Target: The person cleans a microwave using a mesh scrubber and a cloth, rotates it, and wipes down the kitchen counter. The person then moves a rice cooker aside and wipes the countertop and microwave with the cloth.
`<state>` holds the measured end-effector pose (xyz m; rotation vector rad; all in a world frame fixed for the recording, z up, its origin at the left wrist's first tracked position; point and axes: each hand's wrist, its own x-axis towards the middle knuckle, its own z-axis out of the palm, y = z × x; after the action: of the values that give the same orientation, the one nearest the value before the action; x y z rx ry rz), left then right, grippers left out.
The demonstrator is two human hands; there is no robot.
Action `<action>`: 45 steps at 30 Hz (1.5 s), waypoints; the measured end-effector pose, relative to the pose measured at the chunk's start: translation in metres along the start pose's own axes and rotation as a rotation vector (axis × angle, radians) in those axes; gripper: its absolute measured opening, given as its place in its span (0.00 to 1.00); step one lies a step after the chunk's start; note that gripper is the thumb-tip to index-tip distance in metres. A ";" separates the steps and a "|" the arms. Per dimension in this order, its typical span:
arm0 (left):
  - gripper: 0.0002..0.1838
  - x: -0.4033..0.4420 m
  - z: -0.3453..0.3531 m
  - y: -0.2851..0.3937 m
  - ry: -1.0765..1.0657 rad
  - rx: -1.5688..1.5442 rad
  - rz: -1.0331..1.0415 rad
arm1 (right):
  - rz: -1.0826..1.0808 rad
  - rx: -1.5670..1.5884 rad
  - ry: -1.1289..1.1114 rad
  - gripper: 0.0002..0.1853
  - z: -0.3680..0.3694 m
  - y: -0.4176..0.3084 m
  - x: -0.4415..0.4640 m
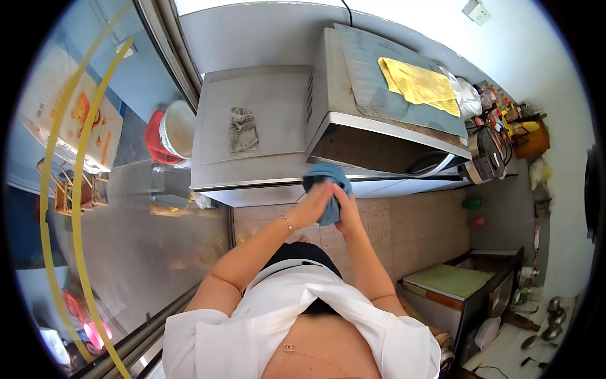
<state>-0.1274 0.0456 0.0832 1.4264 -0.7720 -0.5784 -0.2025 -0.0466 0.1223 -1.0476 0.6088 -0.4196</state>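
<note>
Both hands are together in front of the body on a bunched blue cloth [326, 174], just off the counter's front edge. My left hand [310, 207], with a bracelet at its wrist, presses the cloth from the left side. On the right side, my right hand [346, 211] wraps round it. Beyond them is a microwave-like steel appliance [322, 95], covered by a grey-blue mat [363, 82] with a folded yellow cloth [420, 85] on top. A crumpled grey cloth [243, 131] lies on the grey counter [284, 165] to the left.
A glass partition [170, 252] runs along the left, with a white basket [178, 129] and a red basin [153, 136] behind it. At the right are a cooker [487, 155], bottles, a green-topped cabinet [448, 280] and several ladles [552, 319].
</note>
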 end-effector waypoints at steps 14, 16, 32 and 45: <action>0.24 0.102 -0.084 0.128 0.094 1.179 0.554 | -1.264 -1.211 0.007 0.30 0.067 -0.132 0.044; 0.27 0.115 -0.083 0.117 0.063 1.158 0.600 | -1.251 -1.418 0.146 0.35 0.085 -0.101 0.055; 0.34 0.111 -0.081 0.113 0.001 0.955 0.617 | -0.898 -1.684 0.659 0.14 -0.084 -0.162 0.071; 0.30 0.121 -0.056 0.091 0.310 0.931 0.688 | -1.048 -1.594 0.558 0.24 -0.102 -0.155 0.073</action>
<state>-0.0160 -0.0034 0.1900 1.8549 -1.2699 0.6116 -0.2180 -0.2275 0.2052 -2.8608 0.8385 -1.2452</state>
